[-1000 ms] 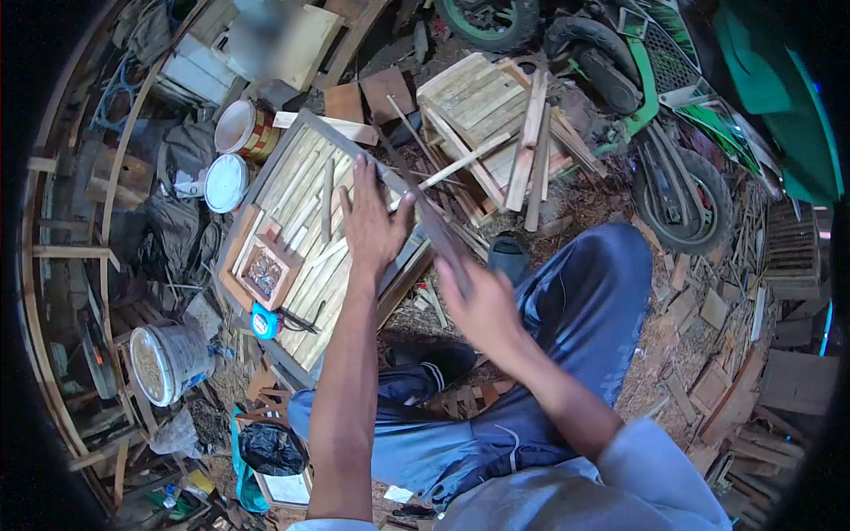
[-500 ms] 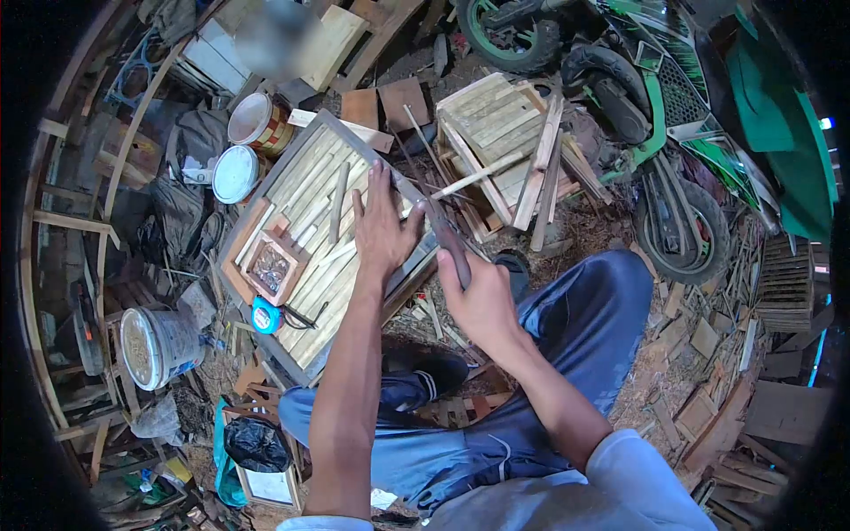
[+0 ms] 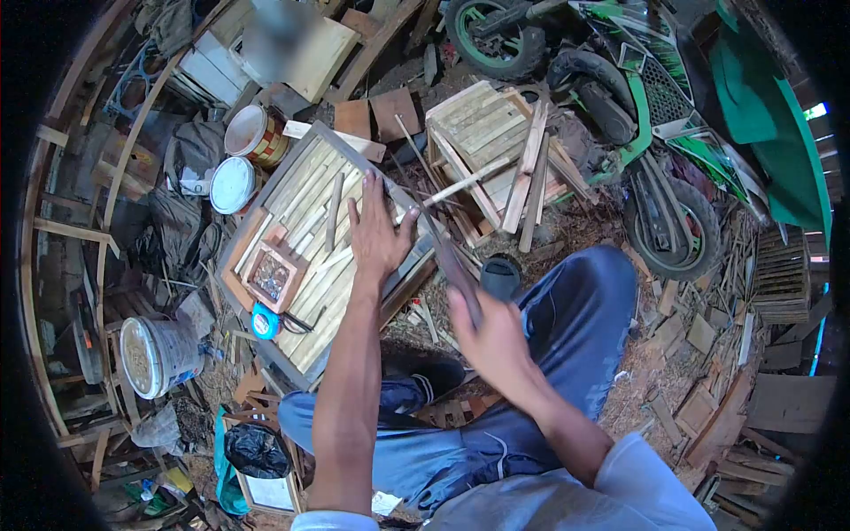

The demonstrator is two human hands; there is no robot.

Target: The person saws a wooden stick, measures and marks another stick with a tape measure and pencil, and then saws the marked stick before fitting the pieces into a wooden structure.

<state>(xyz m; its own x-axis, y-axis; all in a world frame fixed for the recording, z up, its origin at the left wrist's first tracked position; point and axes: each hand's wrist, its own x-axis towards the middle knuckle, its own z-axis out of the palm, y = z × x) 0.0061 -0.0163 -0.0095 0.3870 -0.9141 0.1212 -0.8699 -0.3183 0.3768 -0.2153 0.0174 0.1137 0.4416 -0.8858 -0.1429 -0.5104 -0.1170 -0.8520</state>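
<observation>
My left hand (image 3: 379, 234) lies flat with fingers spread on a slatted wooden panel (image 3: 305, 190) with a dark frame, near its right edge. My right hand (image 3: 491, 336) is wrapped round the handle of a long dark tool (image 3: 452, 265), which may be a saw. The tool's far end reaches the panel's right edge beside my left fingers. On the panel's left part sit a small wooden box of nails (image 3: 270, 275) and a blue tape measure (image 3: 265, 320). A loose grey-brown stick (image 3: 335, 212) rests across the slats.
Beyond the panel stands a slatted wooden crate (image 3: 478, 133) with loose sticks on it. A green motorbike (image 3: 642, 133) is at the upper right. Several buckets stand at the left, one a white bucket (image 3: 159, 354). A black cup (image 3: 500, 276) is near my knee.
My right hand has moved down and slightly right, drawing the dark tool back towards my body. My left hand keeps its place on the panel. The whole view has shifted slightly.
</observation>
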